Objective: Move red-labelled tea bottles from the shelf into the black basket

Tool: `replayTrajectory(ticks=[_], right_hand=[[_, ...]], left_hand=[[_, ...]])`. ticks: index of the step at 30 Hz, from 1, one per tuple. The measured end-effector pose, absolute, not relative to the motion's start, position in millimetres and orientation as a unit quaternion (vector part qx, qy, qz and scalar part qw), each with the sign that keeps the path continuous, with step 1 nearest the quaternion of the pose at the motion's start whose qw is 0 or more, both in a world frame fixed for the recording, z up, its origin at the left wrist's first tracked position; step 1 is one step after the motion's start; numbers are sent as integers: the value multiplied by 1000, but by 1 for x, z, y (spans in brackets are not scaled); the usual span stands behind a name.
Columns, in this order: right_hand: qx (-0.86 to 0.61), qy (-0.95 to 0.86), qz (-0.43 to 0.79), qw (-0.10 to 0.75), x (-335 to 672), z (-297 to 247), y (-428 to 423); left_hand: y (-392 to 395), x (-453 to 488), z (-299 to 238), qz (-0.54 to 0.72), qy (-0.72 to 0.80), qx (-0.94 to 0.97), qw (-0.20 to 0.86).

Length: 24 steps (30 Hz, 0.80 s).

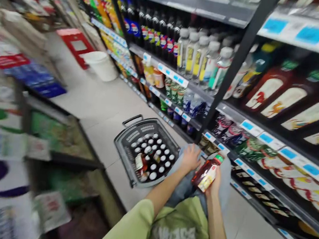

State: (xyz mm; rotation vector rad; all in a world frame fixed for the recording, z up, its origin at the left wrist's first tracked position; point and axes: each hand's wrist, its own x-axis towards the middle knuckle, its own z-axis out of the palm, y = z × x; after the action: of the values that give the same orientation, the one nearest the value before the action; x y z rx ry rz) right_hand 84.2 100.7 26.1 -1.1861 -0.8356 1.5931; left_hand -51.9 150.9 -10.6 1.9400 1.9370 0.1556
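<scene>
My right hand [215, 182] is wrapped round a plastic bottle [206, 174] of red-brown drink with a green cap and a pale label, held tilted above my right knee. My left hand [191, 158] rests on my left knee, its fingers lying loosely and holding nothing. On the floor to my left is a dark grey shopping basket [122, 157] with a raised handle. Inside it lies a red-brown bottle [140, 165], partly blurred, among rows of round pale spots that look like holes in its bottom.
Shelves to the right hold dark cola bottles [160, 33], clear bottles with white caps [201, 57] and large red-brown bottles [270, 92]. A white bucket [102, 67] and a red step stool [74, 44] stand farther down the aisle. A low display unit [62, 139] borders the left.
</scene>
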Motion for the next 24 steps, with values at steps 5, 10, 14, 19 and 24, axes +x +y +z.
replayTrajectory(ticks=[5,10,14,19,24], right_hand=[[-533,-182,698,442,91,-1,97],[-509,-151,716,453,85,-12,106],[-510,-150,693,488,79,-22,108],[-540,-188,670,473,74,-34,108],[-567,-204,632,487,74,-39,112]], left_hand=[[149,-49,-19,101,693,687,192],[133,-53,-17,289,631,657,295],[89,-48,-23,468,554,505,468],[48,-39,-28,469,515,504,510],[55,-36,-27,419,544,558,466]])
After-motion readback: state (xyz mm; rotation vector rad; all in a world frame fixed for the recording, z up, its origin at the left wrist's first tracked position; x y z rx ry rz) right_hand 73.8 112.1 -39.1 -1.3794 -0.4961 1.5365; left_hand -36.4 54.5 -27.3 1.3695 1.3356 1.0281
